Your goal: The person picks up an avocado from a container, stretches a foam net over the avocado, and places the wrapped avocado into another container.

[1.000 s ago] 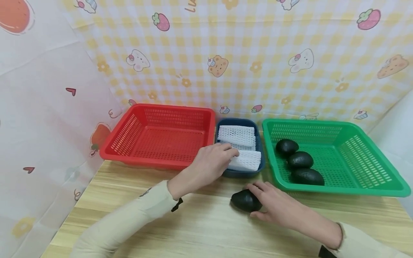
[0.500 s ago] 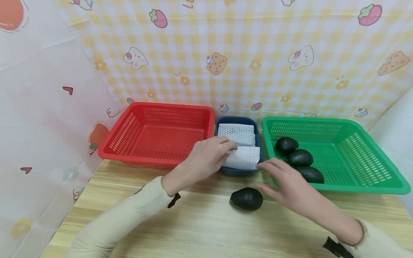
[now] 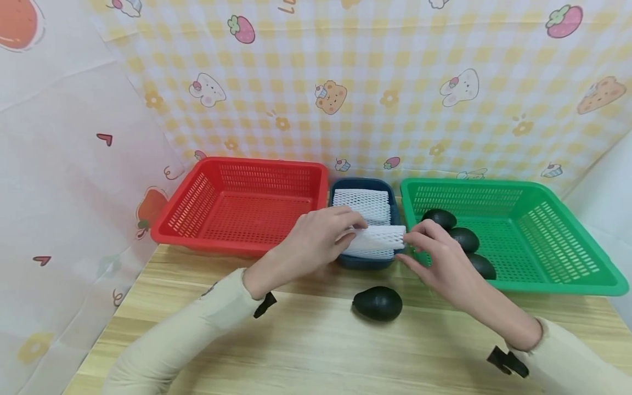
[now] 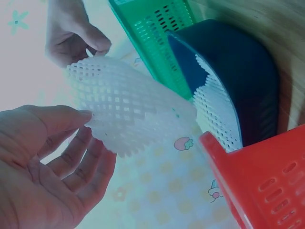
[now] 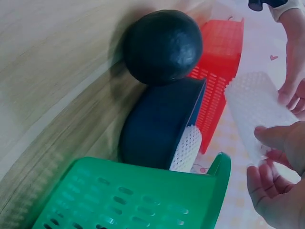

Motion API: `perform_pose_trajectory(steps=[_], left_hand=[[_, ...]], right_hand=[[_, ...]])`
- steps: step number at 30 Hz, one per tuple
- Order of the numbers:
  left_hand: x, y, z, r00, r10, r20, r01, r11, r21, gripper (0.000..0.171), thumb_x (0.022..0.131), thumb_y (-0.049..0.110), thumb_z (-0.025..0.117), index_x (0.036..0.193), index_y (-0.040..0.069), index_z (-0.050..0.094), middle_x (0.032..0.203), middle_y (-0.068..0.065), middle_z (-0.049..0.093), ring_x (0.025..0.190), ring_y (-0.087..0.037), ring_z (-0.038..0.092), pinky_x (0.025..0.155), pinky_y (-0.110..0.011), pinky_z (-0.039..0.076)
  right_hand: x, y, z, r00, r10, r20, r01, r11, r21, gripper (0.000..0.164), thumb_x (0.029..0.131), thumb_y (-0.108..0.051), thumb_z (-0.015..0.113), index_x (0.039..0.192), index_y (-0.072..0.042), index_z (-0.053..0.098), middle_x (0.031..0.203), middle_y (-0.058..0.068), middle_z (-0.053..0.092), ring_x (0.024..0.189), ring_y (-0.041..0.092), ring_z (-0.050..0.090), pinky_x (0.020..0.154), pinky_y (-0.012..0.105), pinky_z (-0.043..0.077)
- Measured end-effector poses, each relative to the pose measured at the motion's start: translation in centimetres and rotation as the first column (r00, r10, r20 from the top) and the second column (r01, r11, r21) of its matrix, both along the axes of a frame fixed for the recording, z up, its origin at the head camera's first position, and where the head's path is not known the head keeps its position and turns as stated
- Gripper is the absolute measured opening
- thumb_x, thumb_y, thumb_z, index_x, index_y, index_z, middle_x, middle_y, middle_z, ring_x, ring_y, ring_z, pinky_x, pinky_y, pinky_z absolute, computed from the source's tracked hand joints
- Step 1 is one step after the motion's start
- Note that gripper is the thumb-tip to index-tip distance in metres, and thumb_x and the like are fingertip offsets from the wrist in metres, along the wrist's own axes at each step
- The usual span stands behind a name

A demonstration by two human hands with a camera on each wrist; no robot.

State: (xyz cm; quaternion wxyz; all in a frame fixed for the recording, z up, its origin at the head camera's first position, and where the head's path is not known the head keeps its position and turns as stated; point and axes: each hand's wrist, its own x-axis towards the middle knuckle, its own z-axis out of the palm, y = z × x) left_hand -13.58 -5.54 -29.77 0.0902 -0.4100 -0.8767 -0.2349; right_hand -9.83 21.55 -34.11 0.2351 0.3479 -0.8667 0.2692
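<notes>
A white foam net sleeve (image 3: 377, 237) is held up above the navy bin (image 3: 367, 264), spanning both hands. My left hand (image 3: 320, 237) pinches its left end between thumb and fingers; in the left wrist view the thumb lies on the mesh (image 4: 124, 105). At the other end, the thumb and fingertips of my right hand (image 3: 441, 258) pinch the sleeve's edge, as the right wrist view also shows. More white net sleeves (image 3: 362, 204) lie inside the bin. On the table in front of it rests a dark avocado (image 3: 378, 304), touched by neither hand.
To the left stands a red basket (image 3: 237, 249) with nothing in it. A green basket (image 3: 558, 288) on the right contains several dark avocados (image 3: 464, 240), partly behind my right hand. Behind them hangs a patterned cloth (image 3: 395, 99) along the table's back edge.
My right hand has let go of the avocado on the table and moved up to the net sleeve's right end. The sleeve has risen slightly in my left hand.
</notes>
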Motion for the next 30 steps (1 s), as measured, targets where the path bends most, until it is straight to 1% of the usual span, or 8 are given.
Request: perform_pose_trajectory(steps=[5, 7, 9, 13, 17, 21, 25, 30], left_hand=[[-0.5, -0.5, 0.4, 0.998, -0.028, 0.060, 0.025, 0.999, 0.048, 0.030, 0.090, 0.012, 0.079, 0.119, 0.015, 0.072, 0.113, 0.002, 0.069, 0.093, -0.009, 0.064, 0.073, -0.020, 0.053], [-0.8, -0.9, 0.4, 0.996, -0.037, 0.077, 0.033, 0.998, 0.055, 0.032, 0.091, 0.012, 0.078, 0.121, 0.014, 0.070, 0.115, 0.001, 0.069, 0.092, -0.007, 0.065, 0.074, -0.019, 0.052], [-0.9, -1.5, 0.4, 0.995, -0.039, 0.095, 0.035, 0.998, 0.051, 0.033, 0.092, 0.011, 0.077, 0.124, 0.014, 0.069, 0.117, 0.001, 0.068, 0.091, -0.006, 0.064, 0.075, -0.019, 0.052], [-1.2, -2.9, 0.1, 0.991, -0.032, 0.129, 0.031, 0.999, 0.016, 0.041, 0.091, 0.006, 0.075, 0.130, 0.011, 0.064, 0.120, 0.000, 0.066, 0.097, -0.010, 0.062, 0.082, -0.022, 0.052], [-1.4, -4.0, -0.3, 0.986, -0.021, 0.164, 0.024, 1.000, -0.016, 0.053, 0.087, 0.004, 0.078, 0.136, 0.009, 0.060, 0.123, -0.002, 0.065, 0.105, -0.016, 0.061, 0.085, -0.027, 0.053], [-1.8, -4.5, -0.8, 0.984, -0.003, 0.177, 0.001, 1.000, 0.011, 0.058, 0.084, 0.010, 0.084, 0.136, 0.009, 0.060, 0.121, -0.003, 0.065, 0.103, -0.015, 0.061, 0.082, -0.029, 0.055], [-2.3, -4.7, -1.2, 0.987, 0.008, 0.163, -0.018, 0.998, 0.060, 0.047, 0.083, 0.010, 0.085, 0.126, 0.009, 0.066, 0.115, -0.003, 0.067, 0.097, -0.015, 0.063, 0.081, -0.031, 0.056], [-2.7, -4.8, -1.8, 0.992, 0.019, 0.123, -0.033, 0.992, 0.119, 0.026, 0.085, 0.006, 0.082, 0.108, 0.011, 0.071, 0.103, 0.000, 0.069, 0.087, -0.012, 0.063, 0.078, -0.032, 0.057]], right_hand=[[-0.2, 0.3, 0.1, 1.000, 0.019, 0.017, -0.019, 1.000, -0.021, 0.046, 0.100, -0.051, 0.053, 0.095, -0.009, 0.072, 0.093, 0.001, 0.054, 0.080, 0.013, 0.054, 0.064, 0.017, 0.046], [-0.2, 0.4, 0.2, 0.998, 0.034, 0.050, -0.032, 0.999, -0.035, 0.030, 0.100, -0.041, 0.063, 0.094, -0.012, 0.069, 0.093, -0.003, 0.053, 0.079, 0.012, 0.053, 0.064, 0.017, 0.045], [-0.1, 0.5, 0.3, 0.995, 0.043, 0.088, -0.039, 0.998, -0.048, 0.012, 0.096, -0.022, 0.074, 0.092, -0.015, 0.065, 0.091, -0.006, 0.052, 0.077, 0.010, 0.051, 0.063, 0.015, 0.042], [0.0, 0.6, 0.5, 0.986, 0.043, 0.161, -0.032, 0.997, -0.073, 0.031, 0.083, 0.006, 0.080, 0.090, -0.017, 0.060, 0.089, -0.010, 0.051, 0.077, 0.008, 0.049, 0.064, 0.018, 0.043], [0.1, 0.7, 0.8, 0.975, 0.041, 0.219, -0.019, 0.994, -0.104, 0.031, 0.085, 0.008, 0.077, 0.089, -0.018, 0.059, 0.088, -0.010, 0.051, 0.077, 0.009, 0.049, 0.065, 0.021, 0.044], [0.1, 0.5, 1.0, 0.958, 0.086, 0.274, -0.043, 0.986, -0.161, 0.031, 0.088, 0.009, 0.073, 0.090, -0.018, 0.059, 0.086, -0.008, 0.050, 0.073, 0.011, 0.047, 0.060, 0.023, 0.042], [0.1, 0.1, 1.0, 0.934, 0.155, 0.322, -0.084, 0.971, -0.223, 0.030, 0.090, 0.009, 0.071, 0.092, -0.018, 0.059, 0.084, -0.005, 0.049, 0.071, 0.012, 0.046, 0.056, 0.026, 0.039], [0.1, -0.3, 0.7, 0.916, 0.193, 0.353, -0.104, 0.961, -0.255, 0.027, 0.091, 0.008, 0.070, 0.094, -0.017, 0.060, 0.084, -0.005, 0.050, 0.071, 0.013, 0.047, 0.057, 0.026, 0.040]])
